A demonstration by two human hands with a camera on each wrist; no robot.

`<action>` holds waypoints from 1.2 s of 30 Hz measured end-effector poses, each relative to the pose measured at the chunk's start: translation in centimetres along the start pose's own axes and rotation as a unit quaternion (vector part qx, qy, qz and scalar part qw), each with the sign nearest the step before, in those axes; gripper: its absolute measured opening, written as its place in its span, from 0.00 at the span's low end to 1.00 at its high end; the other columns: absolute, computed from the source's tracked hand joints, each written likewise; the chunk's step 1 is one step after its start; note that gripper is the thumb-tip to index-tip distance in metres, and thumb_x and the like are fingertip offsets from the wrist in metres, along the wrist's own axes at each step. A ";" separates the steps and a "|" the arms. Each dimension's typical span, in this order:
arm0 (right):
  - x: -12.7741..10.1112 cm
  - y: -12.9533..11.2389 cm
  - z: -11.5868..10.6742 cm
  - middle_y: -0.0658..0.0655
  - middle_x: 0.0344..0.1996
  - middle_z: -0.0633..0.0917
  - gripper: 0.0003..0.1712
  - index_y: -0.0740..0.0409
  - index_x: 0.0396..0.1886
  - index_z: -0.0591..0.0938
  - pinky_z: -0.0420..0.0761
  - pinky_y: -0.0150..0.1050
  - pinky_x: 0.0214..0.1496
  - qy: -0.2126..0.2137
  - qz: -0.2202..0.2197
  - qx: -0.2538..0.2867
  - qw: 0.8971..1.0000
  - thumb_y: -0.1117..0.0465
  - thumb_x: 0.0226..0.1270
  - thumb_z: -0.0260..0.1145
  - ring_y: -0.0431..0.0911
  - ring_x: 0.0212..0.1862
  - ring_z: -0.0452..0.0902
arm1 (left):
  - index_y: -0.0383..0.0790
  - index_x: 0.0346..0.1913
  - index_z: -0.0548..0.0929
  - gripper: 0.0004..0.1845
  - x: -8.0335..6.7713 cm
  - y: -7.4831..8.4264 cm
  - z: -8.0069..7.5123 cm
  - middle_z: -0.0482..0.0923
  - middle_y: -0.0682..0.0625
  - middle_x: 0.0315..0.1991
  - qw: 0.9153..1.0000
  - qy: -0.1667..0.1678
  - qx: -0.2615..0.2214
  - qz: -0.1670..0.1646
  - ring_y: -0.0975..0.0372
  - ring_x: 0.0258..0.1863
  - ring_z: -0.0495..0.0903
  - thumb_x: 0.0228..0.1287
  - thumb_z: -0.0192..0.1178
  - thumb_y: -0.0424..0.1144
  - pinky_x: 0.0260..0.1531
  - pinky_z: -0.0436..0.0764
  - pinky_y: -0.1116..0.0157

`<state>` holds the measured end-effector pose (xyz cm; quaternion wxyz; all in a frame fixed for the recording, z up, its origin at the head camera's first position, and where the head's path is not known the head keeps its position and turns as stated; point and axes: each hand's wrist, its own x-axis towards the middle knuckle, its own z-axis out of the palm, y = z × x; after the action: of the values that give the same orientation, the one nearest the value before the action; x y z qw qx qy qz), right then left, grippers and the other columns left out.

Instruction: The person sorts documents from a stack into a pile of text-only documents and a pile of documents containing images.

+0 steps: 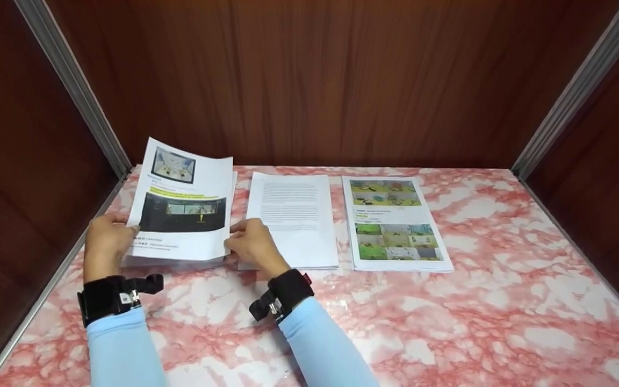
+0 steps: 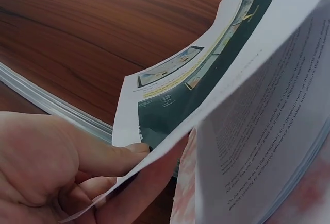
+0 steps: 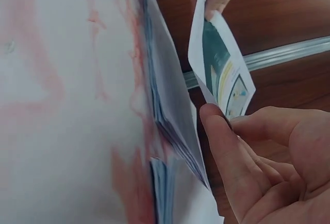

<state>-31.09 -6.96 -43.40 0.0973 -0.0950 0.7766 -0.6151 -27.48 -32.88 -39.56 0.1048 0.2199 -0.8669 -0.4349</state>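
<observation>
A printed sheet of paper [image 1: 180, 185] with two pictures and a yellow-highlighted line is raised above the left paper stack [image 2: 247, 147]. My left hand [image 1: 108, 239] pinches its left edge between thumb and fingers. At the opposite edge, my right hand [image 1: 253, 244] pinches the sheet too. In the left wrist view the sheet bows in a curve, and the text page of the stack shows beneath it. The right wrist view shows the thumb and index finger of the right hand [image 3: 258, 157] meeting at the paper's edge.
A middle stack [image 1: 293, 215] with a text page on top lies right of the raised sheet. Farther right is another stack [image 1: 398, 226] with colour pictures. The marbled red-and-white table [image 1: 449, 328] has brown wooden panels [image 1: 309, 80] and metal rails [image 1: 573, 91] around it.
</observation>
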 end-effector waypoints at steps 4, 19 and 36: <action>0.1 0.1 -0.5 0.52 0.28 0.83 0.17 0.67 0.47 0.80 0.82 0.38 0.31 0.010 -0.015 -0.020 1.000 0.73 0.55 0.66 0.48 0.27 0.83 | 0.26 0.61 0.72 0.22 0.1 0.4 -0.1 0.76 0.34 0.55 1.000 -0.011 -0.028 -0.004 0.59 0.40 0.75 0.67 0.57 0.34 0.39 0.71 0.67; 1.2 -0.2 -2.3 0.50 0.26 0.84 0.10 0.63 0.44 0.81 0.75 0.31 0.23 0.110 -0.069 0.024 0.991 0.67 0.62 0.66 0.41 0.20 0.77 | 0.26 0.62 0.70 0.23 -0.4 2.1 0.1 0.74 0.35 0.55 0.992 -0.076 -0.084 0.047 0.63 0.40 0.75 0.69 0.57 0.36 0.41 0.72 0.70; 1.0 -0.4 -3.5 0.49 0.23 0.80 0.08 0.61 0.37 0.79 0.73 0.31 0.24 0.105 -0.064 0.038 0.992 0.72 0.57 0.63 0.40 0.22 0.73 | 0.31 0.59 0.78 0.22 0.4 2.7 2.1 0.80 0.39 0.52 0.992 0.013 -0.107 0.058 0.57 0.50 0.74 0.70 0.58 0.44 0.49 0.70 0.64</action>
<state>-32.97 -4.07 -42.26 -0.0207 -0.0755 0.7512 -0.6555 -29.39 -30.17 -38.70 0.1642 0.1622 -0.8254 -0.5152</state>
